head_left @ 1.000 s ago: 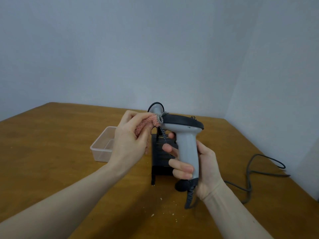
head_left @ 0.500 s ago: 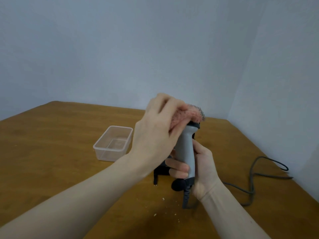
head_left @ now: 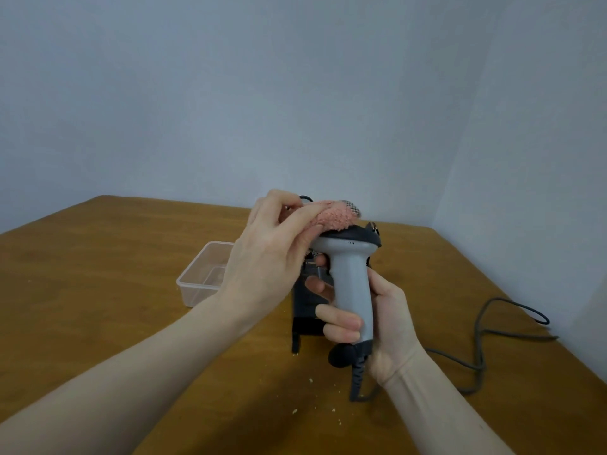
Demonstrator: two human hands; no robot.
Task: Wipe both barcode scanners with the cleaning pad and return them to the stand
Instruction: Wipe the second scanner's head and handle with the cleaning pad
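Clear plastic tub (head_left: 203, 277) on the table (head_left: 98, 290), left of the hands: nothing visible inside, its right end covered by the left wrist. Black stand (head_left: 307, 310) just behind the hands, mostly blocked; can't tell whether the second scanner sits in it, only a bit of black loop shows above the left fingers. Right hand (head_left: 377, 316) grips the grey scanner (head_left: 353, 284) by its handle, upright over the table, dark head at top. Left hand (head_left: 272, 254) pinches the pink cleaning pad (head_left: 331, 218) and presses it on top of the scanner head. Scanner cable (head_left: 483, 343) runs off right across the table; its plug end near the handle base is partly hidden by the right wrist. Crumbs (head_left: 310, 379) on the table near the front. Versus half a second back: left hand shifted left and lower, so the grey neck and dark head show again; pad stays on top of the head.
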